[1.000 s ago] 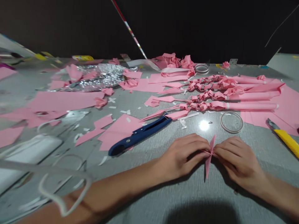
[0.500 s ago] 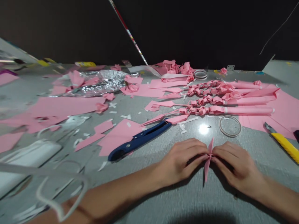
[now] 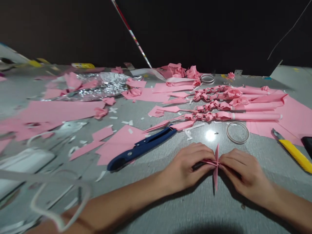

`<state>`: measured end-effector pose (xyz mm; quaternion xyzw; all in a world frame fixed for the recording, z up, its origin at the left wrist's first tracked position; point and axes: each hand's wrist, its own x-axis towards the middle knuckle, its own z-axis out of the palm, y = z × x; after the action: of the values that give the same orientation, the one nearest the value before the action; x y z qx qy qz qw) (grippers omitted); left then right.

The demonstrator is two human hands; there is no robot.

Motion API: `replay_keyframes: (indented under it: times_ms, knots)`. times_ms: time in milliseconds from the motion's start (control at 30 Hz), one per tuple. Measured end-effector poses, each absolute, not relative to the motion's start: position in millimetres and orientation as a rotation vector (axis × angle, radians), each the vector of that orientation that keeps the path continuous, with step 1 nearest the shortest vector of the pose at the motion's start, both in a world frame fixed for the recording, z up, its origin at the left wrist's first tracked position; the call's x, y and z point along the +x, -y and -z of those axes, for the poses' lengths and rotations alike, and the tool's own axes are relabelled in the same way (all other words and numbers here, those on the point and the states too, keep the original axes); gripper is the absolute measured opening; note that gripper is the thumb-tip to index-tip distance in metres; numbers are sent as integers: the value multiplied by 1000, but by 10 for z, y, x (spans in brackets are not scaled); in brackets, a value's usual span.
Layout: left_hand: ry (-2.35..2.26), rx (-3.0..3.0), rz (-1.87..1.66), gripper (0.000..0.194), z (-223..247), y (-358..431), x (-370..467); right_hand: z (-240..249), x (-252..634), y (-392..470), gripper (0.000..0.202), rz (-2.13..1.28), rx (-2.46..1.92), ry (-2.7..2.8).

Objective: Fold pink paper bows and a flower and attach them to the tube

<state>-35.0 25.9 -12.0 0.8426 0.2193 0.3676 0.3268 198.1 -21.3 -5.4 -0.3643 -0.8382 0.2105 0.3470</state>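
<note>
while fingers pinch, pink paper (image 3: pixel 216 178) sits (neatly) between both hands.

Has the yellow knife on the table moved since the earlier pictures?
No: the yellow knife lies just right of the ring, as before; only the whole view has shifted.

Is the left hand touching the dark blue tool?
Apart: the head view shows grey tabletop between the left hand and the dark blue tool.
</note>
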Motion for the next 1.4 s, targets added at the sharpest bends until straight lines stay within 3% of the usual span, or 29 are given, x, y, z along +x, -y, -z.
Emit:
replay_keyframes:
  times_ms: [367,600,1000,1200,1400]
  knots:
    - [-586,2068,-944,16,77,-264,-355,87,1988,207,21,-519,-955,2146]
    - [-573,2109,-959,6,94,-259,-345,82,1992,212,20,-514,-952,2168]
    - [-601,2135,-955,15,113,-257,-354,70,1980,211,20,-506,-976,2170]
    - [-576,2198,-980,4,140,-259,-345,68,1977,212,21,-473,-958,2194]
    - [-577,2291,-1017,7,132,-232,-336,50,1952,206,20,-468,-943,2182]
